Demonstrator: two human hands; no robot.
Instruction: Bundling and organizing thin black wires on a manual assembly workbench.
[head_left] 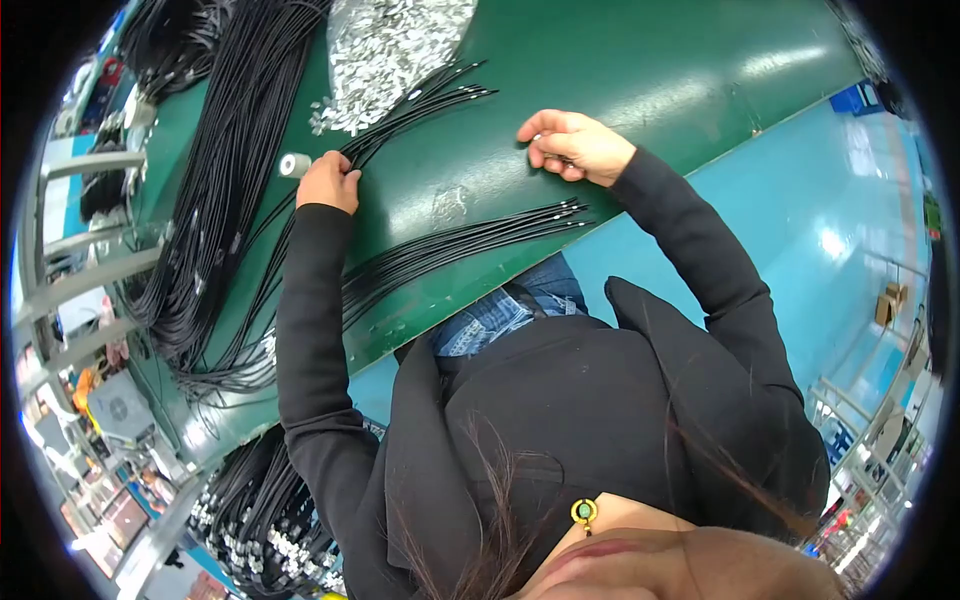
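Your left hand [328,182] rests curled on the green table [650,70], fingers closed over the near strands of a fan of thin black cables [420,105] whose tipped ends run up and to the right, toward the heap of small silvery metal pieces [390,45]. Just left of that hand, touching or nearly so, lies a small white roll [294,165]. Your right hand [575,147] lies well apart to the right, fingers bent together in a pinch; what it pinches is too small to tell, possibly one metal piece. A second bundle of black cables [470,240] lies between your arms, its long axis left to right, tipped ends pointing right, below the right hand. The left hand is nearer the upper fan; the right hand is nearer the tips of the lower bundle. A thick hank of black cable [210,200] drapes off the table's left side.
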